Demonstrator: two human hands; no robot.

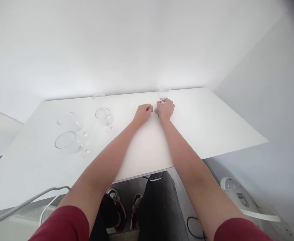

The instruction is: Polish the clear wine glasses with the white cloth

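Glass (164, 93) is just right of upper centre in the frame, on the counter (212, 127); right hand (166, 108) seems to have a narrow grip low down, probably for steadiness. Left hand (143, 113) curls nearby, can't tell if it's holding anything.

Glassware on a white table (212, 127)
Bears four clear stemmed glasses (105, 117) on the left, with a fifth glass (164, 93) near the far edge, right of centre.

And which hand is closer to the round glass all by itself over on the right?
Right. The right hand is just in front of that glass, by its lower end; the left hand is farther off, to its left.
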